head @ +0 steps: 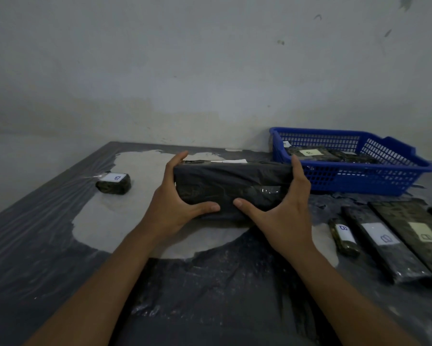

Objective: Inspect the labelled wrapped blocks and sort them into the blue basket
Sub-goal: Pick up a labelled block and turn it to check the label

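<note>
We grip the long wrapped block (232, 186) with left hand (175, 203) and right hand (284, 211), mid-inspection; next it needs carrying right to the far blue basket (359, 176).

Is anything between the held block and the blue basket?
Nothing visible. Both hands, left and right, grip the block; the basket sits just beyond its right end, with blocks already inside.
</note>
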The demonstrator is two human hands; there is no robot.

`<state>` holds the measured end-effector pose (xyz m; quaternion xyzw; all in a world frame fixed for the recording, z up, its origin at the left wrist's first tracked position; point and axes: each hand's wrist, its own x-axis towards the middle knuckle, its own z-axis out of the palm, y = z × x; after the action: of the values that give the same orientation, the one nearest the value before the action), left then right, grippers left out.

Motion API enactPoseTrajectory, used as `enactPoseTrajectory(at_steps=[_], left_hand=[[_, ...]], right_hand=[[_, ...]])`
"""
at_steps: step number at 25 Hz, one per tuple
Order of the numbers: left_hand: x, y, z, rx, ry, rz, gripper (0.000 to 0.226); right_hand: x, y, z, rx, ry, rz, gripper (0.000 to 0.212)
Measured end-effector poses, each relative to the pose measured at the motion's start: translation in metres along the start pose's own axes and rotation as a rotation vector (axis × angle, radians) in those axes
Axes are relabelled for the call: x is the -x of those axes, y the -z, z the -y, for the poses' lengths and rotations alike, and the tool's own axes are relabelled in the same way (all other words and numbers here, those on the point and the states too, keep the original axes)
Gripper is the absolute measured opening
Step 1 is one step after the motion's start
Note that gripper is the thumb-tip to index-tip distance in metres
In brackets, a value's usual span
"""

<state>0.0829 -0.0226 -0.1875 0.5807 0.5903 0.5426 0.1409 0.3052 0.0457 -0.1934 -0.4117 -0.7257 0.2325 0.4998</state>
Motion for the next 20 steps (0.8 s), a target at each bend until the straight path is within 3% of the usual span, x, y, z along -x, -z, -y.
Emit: enactPoseTrajectory(at_steps=[4,9,11,14,16,18,20], left_hand=[[-0.001,0.010,0.004,0.044,0.014,0.081,0.119],[-0.003,0.016,0.010,0.130,0.038,0.091,0.109],[-0.004,0.015,0.012,0.157,0.037,0.081,0.106],[-0.004,0.014,0.016,0.230,0.057,0.031,0.093],[-0.004,0.015,0.018,0.228,0.065,0.002,0.081],[-0.004,0.014,0.018,0.227,0.084,-0.006,0.072],[-0.003,0.012,0.018,0.206,0.104,-0.023,0.067]], right_hand=[[-0.004,0.015,-0.011,-0.020,0.035,0.139,0.136],[-0.010,0.022,-0.024,-0.152,-0.025,0.182,0.127],[-0.012,0.020,-0.028,-0.229,-0.050,0.147,0.117],[-0.021,0.012,-0.034,-0.503,-0.247,0.042,0.100],[-0.026,0.010,-0.034,-0.659,-0.365,0.091,0.084],[-0.022,0.011,-0.027,-0.722,-0.367,0.195,0.072],[-0.019,0.009,-0.026,-0.670,-0.328,0.199,0.097]])
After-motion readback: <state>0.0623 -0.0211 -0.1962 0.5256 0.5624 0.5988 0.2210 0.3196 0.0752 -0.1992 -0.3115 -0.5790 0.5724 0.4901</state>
